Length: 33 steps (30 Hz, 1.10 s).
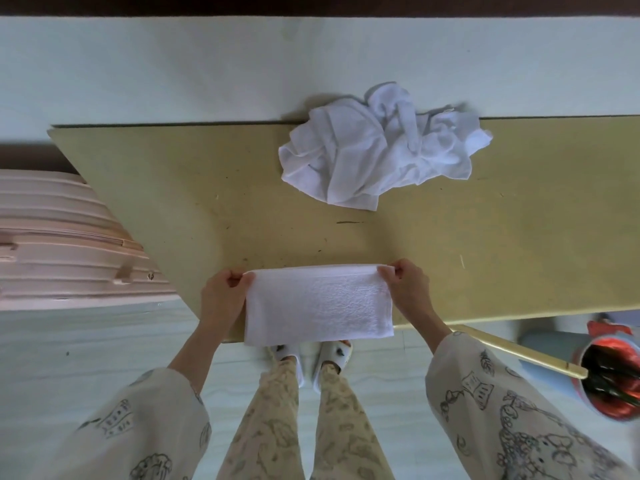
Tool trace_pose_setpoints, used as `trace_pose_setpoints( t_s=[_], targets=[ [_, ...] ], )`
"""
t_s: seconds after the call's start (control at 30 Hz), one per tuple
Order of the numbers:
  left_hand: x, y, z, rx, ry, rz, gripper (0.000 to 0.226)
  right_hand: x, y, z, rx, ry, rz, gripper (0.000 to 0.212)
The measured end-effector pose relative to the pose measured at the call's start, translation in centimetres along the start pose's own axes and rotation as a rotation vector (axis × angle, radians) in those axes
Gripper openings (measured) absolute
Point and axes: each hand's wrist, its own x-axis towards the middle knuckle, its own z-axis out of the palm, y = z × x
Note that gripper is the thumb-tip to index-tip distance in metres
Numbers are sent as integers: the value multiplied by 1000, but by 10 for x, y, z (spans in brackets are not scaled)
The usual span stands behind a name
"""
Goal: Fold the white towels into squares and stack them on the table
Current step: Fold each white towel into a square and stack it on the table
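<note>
Hands, L (225, 289) & R (408, 282), pinch folded towel (318, 303) corners; crumpled towels (377, 150) behind.

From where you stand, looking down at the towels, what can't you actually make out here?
- Crumpled towel pile, head view: its own folds hide how many towels it holds.
- Folded towel: the top layer hides the layers beneath; the near edge overhangs the table.
- Left hand and right hand: the fingers are tucked under the towel's corners.
- Red bin: blurred, cut by the right edge.
- Pink suitcase: cut by the left edge.

One head-worn view looks steeply down, close over the table (485, 254), edges seemingly wide-angle warped.
</note>
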Motion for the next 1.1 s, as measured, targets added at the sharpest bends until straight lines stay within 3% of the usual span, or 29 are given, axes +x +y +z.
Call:
trace_pose_setpoints(
  t_s=[0.63, 0.77, 0.87, 1.0, 1.1],
  targets=[
    [-10, -4, 4, -41, 76, 57, 17, 4, -1, 2, -84, 4, -38, 24],
    [-12, -9, -1, 35, 86, 70, 19, -2, 0, 2, -248, 99, -110, 22],
    [-14, -3, 3, 211, 188, 282, 18, -4, -2, 8, -416, 166, -247, 25],
    [-11, 17, 27, 457, 113, 636, 10, -7, -14, 28, -497, 177, -591, 24],
    [-12, 32, 46, 497, 59, 714, 4, -8, -21, 42, -547, 134, -664, 18]
  ],
)
